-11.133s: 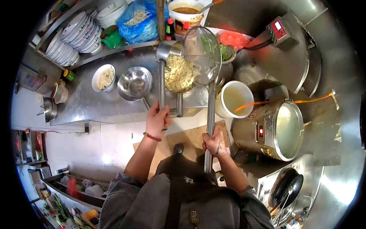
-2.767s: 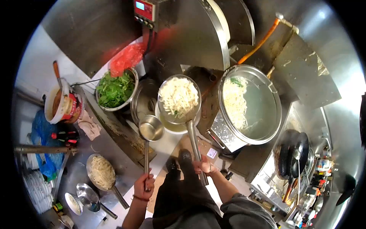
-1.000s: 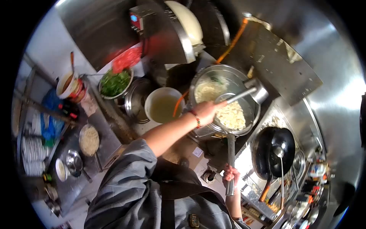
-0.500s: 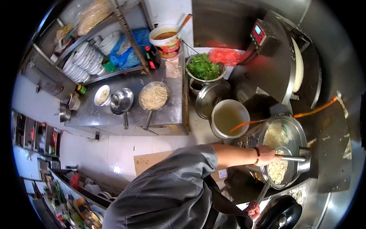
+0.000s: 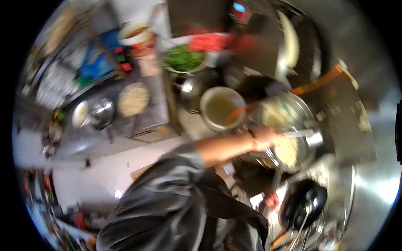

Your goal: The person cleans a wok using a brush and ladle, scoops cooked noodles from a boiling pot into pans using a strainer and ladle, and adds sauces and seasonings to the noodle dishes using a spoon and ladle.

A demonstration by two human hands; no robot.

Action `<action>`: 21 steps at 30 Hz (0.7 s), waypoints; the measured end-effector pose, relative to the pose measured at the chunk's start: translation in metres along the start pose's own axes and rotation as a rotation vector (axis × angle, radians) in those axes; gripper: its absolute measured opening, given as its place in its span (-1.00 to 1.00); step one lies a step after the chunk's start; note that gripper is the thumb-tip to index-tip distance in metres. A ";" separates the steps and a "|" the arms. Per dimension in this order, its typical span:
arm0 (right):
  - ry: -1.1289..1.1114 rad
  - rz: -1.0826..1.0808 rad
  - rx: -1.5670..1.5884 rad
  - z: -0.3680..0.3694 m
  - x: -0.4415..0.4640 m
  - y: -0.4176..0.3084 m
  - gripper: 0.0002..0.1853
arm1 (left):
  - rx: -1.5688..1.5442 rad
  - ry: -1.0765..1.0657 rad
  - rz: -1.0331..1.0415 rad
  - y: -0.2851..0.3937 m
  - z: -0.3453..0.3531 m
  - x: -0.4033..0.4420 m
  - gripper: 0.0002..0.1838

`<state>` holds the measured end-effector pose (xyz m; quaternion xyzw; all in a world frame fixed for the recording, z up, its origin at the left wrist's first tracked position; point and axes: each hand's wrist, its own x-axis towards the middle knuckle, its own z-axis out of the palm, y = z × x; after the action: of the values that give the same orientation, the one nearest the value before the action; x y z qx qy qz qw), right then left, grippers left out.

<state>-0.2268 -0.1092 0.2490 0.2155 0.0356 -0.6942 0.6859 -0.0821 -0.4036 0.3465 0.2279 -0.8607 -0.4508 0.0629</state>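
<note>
The picture is blurred by motion. My left hand (image 5: 264, 139) is closed round the handle of a small metal ladle (image 5: 314, 138), stretched over the large round pot (image 5: 309, 109). Lower down, my right hand (image 5: 270, 201) grips the handle of a strainer; pale noodles (image 5: 286, 151) lie in its bowl, inside the pot. More noodles (image 5: 277, 113) with a bit of green are in the pot's upper part. A white bucket of cloudy liquid (image 5: 222, 108) stands left of the pot.
A black wok (image 5: 305, 201) sits at the lower right. Greens (image 5: 183, 57) fill a bowl near a red bag (image 5: 208, 42). On the left counter are a pan of noodles (image 5: 134, 99), a metal pan (image 5: 102, 112) and a white bowl (image 5: 80, 113). An orange hose (image 5: 318, 82) crosses behind the pot.
The view has swung, so the pot and both hands appear farther left and higher. Both hands keep their grips, and the ladle and strainer remain at the pot.
</note>
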 end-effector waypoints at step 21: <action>-0.001 0.018 -0.100 0.000 -0.010 -0.004 -0.85 | 0.293 0.181 0.073 -0.003 0.050 -0.004 -0.57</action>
<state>-0.2313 -0.0996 0.2512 0.1809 0.0680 -0.6855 0.7020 -0.0934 -0.3664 0.3154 0.2431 -0.9157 -0.2957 0.1225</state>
